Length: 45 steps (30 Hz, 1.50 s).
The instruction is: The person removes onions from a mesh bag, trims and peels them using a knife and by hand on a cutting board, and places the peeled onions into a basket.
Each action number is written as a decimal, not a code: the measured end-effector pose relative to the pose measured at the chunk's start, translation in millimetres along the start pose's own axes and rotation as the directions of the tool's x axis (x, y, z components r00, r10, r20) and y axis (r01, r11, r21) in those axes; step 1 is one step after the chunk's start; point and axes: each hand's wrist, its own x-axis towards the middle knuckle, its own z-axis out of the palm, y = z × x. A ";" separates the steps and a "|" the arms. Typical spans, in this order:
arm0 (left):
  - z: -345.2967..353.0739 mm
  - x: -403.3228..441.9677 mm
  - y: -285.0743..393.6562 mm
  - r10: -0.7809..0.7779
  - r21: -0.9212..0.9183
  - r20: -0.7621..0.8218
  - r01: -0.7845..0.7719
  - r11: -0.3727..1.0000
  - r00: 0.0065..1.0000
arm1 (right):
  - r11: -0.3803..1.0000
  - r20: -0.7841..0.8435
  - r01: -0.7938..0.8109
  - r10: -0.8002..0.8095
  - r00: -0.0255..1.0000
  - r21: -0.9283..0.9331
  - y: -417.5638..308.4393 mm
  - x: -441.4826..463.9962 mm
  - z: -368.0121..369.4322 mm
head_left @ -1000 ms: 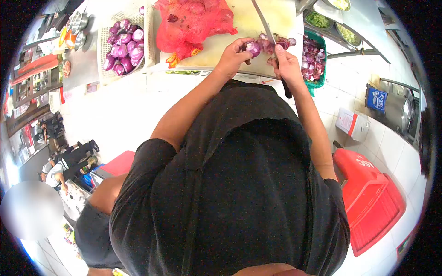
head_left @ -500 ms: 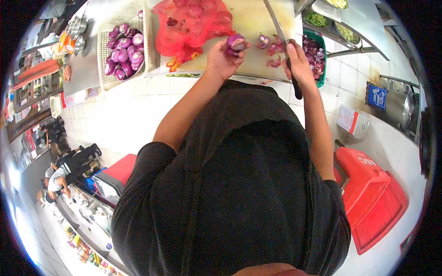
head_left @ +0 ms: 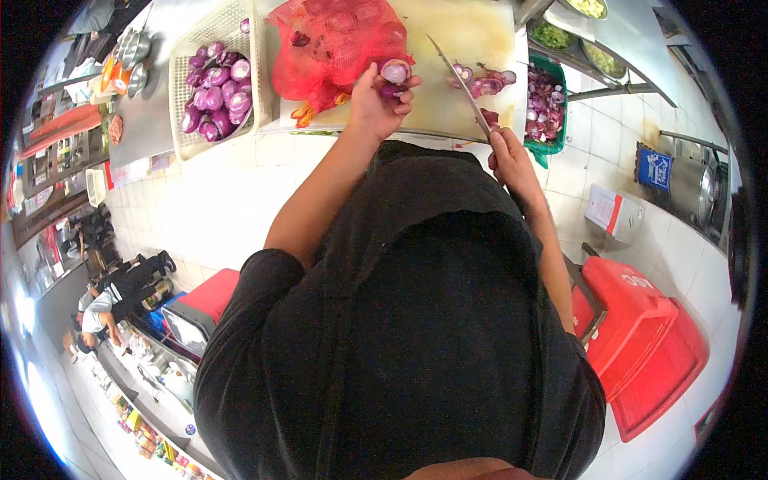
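My left hand [head_left: 379, 104] holds a red onion [head_left: 395, 72] with its pale cut face turned up, beside the red mesh bag [head_left: 332, 48] of onions. In my right hand [head_left: 512, 164] is a long knife [head_left: 460, 84] gripped by its handle, the blade slanting up and left over the cutting board [head_left: 440, 116]. Onion trimmings and skins [head_left: 490, 82] lie on the board just right of the blade. A green basket [head_left: 562, 104] holding purple onion skins stands at the right end of the board.
A white plastic basket [head_left: 182, 96] with several peeled red onions stands at the left. Metal containers of chopped vegetables [head_left: 550, 34] sit at upper right. Red plastic chairs [head_left: 640, 336] are behind me on the right. Another person [head_left: 100, 320] works at a counter, lower left.
My right hand has lowered and drawn the knife back toward me, its blade now fully over the board. My left hand moved slightly left with the onion, turning its cut face upward.
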 end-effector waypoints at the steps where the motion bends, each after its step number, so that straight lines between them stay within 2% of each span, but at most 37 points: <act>1: -4.0 1.6 0.5 0.001 0.003 0.020 -0.001 1.000 1.000 | 1.000 -0.012 0.014 -0.014 1.000 0.006 3.6 0.7 2.6; 4: -3.6 1.8 1.4 -0.004 0.033 -0.012 0.004 0.999 1.000 | 0.992 -0.038 0.059 -0.055 0.998 0.108 1.6 0.1 8.8; 7: -0.2 3.1 2.0 -0.024 0.035 -0.026 0.025 0.999 0.999 | 0.967 -0.051 -0.061 0.075 0.996 0.246 -3.7 9.1 4.7; 8: 0.2 3.8 1.8 -0.031 0.028 -0.021 0.032 0.999 0.999 | 0.971 -0.083 -0.074 0.095 0.992 0.227 -4.7 11.9 1.3; 11: -0.6 3.5 -0.2 -0.034 0.094 -0.049 0.039 0.995 0.998 | 0.957 -0.028 -0.065 0.076 0.997 0.282 -17.1 17.6 -13.3; 15: -6.6 6.4 -2.4 -0.029 0.080 -0.021 0.030 0.996 0.999 | 0.916 -0.144 0.159 -0.113 0.983 0.368 -58.1 2.9 -8.3; 16: -7.2 5.9 -2.3 -0.023 0.077 -0.016 0.024 0.997 1.000 | 0.919 -0.146 0.214 -0.174 0.974 0.332 -60.0 1.3 -7.3; 20: -2.1 2.1 1.6 -0.004 0.104 0.052 -0.001 0.995 0.999 | 0.946 0.018 0.245 -0.254 0.967 0.213 -46.2 -3.3 -1.2; 23: 9.9 -3.1 1.4 0.001 0.155 0.017 -0.004 0.988 1.000 | 0.954 0.116 0.091 -0.128 0.985 0.285 -42.9 -8.6 9.5; 26: 18.8 -6.5 -2.5 0.007 0.207 0.020 -0.011 0.978 1.000 | 0.956 0.237 0.037 -0.110 0.965 0.292 -32.0 -1.7 10.0; 29: 28.2 -11.1 -5.6 -0.029 0.215 0.057 0.016 0.976 0.998 | 0.974 0.210 -0.010 -0.038 0.977 0.224 -50.3 -6.7 13.3; 32: 30.8 -10.1 -10.3 -0.066 0.207 0.086 0.046 0.977 0.994 | 0.980 0.175 0.092 -0.123 0.977 0.174 -51.3 -1.0 19.5; 35: 37.6 -13.4 -13.4 -0.063 0.229 0.094 0.040 0.973 0.994 | 0.936 0.073 0.334 -0.343 0.936 0.111 -49.4 6.4 33.0; 38: 40.7 -11.8 -16.7 -0.060 0.271 0.049 0.045 0.961 0.997 | 0.889 0.072 0.455 -0.458 0.886 0.054 -52.4 12.9 38.2; 41: 42.7 -11.3 -17.7 -0.046 0.255 0.107 0.017 0.967 0.993 | 0.932 0.089 0.283 -0.309 0.947 0.228 -70.4 8.8 36.4; 44: 53.6 -19.9 -13.4 -0.088 0.282 0.154 0.042 0.959 0.984 | 0.955 0.077 0.218 -0.237 0.968 0.199 -78.1 9.3 30.6; 45: 55.7 -21.1 -13.3 -0.088 0.282 0.127 0.049 0.958 0.988 | 0.952 0.095 0.228 -0.251 0.963 0.203 -78.8 10.2 30.3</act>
